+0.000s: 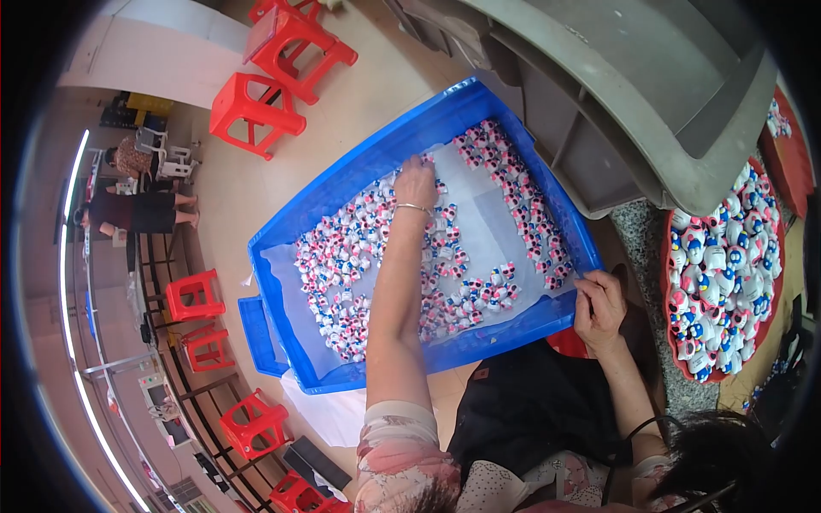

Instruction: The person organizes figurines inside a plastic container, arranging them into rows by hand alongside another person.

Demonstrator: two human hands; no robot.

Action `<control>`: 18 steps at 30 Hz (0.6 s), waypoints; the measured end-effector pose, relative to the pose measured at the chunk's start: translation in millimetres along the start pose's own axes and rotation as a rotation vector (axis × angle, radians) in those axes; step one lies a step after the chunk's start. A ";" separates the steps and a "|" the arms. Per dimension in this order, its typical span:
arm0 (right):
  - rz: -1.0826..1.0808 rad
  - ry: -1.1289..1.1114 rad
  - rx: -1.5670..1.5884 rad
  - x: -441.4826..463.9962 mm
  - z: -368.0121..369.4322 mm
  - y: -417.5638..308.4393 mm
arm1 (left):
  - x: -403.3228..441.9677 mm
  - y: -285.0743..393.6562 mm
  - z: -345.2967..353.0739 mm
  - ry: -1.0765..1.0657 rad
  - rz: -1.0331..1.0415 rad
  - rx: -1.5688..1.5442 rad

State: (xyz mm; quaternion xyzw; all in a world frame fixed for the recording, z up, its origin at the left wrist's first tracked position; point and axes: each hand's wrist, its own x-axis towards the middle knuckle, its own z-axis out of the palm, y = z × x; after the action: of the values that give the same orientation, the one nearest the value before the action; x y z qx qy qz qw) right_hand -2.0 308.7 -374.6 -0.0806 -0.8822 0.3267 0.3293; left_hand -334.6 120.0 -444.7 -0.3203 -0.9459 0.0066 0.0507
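A large blue bin lined with white sheet holds many small white, pink and blue figures. My left hand reaches over the liner near the bin's far side, fingers curled downward; what they hold, if anything, is hidden. Figures lie close around it. Along the bin's right side runs a separate band of pink-and-black figures, with bare white liner between the groups. At the near right corner my right hand is closed on the bin's rim, thumb and fingers bent.
To the right, a red tray full of larger figures stands on a speckled surface. A grey plastic crate is at the upper right. Red stools stand on the floor at the left, and two people are farther back.
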 end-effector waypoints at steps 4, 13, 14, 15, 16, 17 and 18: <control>-0.008 -0.007 -0.001 1.1 -1.7 -0.6 | -10.0 9.5 -16.7 0.064 -0.038 -0.282; 0.007 -0.018 0.006 -0.8 -2.0 0.8 | -12.1 55.9 -4.2 -0.151 -0.114 -0.860; 0.012 -0.017 0.003 -1.5 -2.2 1.3 | -13.3 55.6 2.1 -0.156 -0.110 -0.860; 0.012 -0.017 0.006 -2.1 -1.6 1.5 | -15.6 55.7 3.7 -0.055 -0.063 -0.815; 0.009 -0.017 0.010 -2.2 -1.0 1.8 | -17.8 55.5 5.0 0.049 -0.018 -0.769; 0.010 -0.016 0.010 -2.3 -0.8 2.1 | -20.5 56.2 6.6 0.048 -0.017 -0.769; 0.008 -0.014 0.009 -2.4 -1.0 2.2 | -23.8 57.8 8.2 0.090 0.005 -0.784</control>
State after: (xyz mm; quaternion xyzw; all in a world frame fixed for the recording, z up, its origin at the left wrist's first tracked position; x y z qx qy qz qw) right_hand 0.3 310.0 -376.6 -0.0804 -0.8827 0.3328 0.3219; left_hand -281.6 151.7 -457.6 -0.3179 -0.8727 -0.3690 -0.0340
